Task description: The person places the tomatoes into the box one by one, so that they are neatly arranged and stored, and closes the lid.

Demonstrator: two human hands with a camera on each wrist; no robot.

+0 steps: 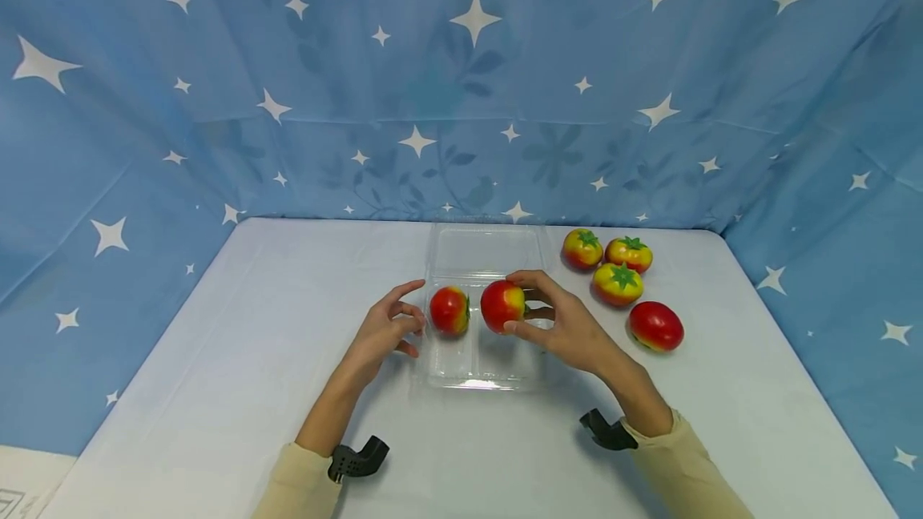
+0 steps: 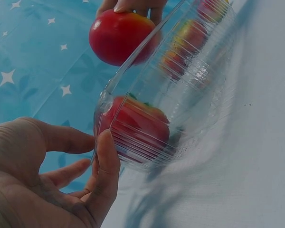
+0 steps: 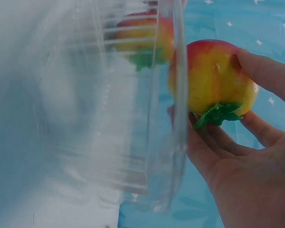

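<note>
Gripping red-yellow fruit [image 1: 502, 307] between thumb and fingers of right hand [image 1: 570, 327], raised over right half of clear container [image 1: 450, 359]; pinching its 9 o'clock rim with left hand [image 1: 382, 335].
Glossy, rounded, shading red to yellow near green leafy end, aimed at 3 o'clock. Moulded in thin transparent plastic, ribbed along walls, split by divider, with lid [image 1: 490, 251] folded out at 12. Holding second fruit [image 1: 449, 311] in left compartment. Scattered outside: three yellow-red fruits [image 1: 618, 285] at 2 o'clock, mostly red fruit [image 1: 656, 327] at 3. Laid on white table [image 1: 216, 383], backed by star-printed blue curtain [image 1: 346, 78]. Partly crossed by see-through rim in both wrist views.
</note>
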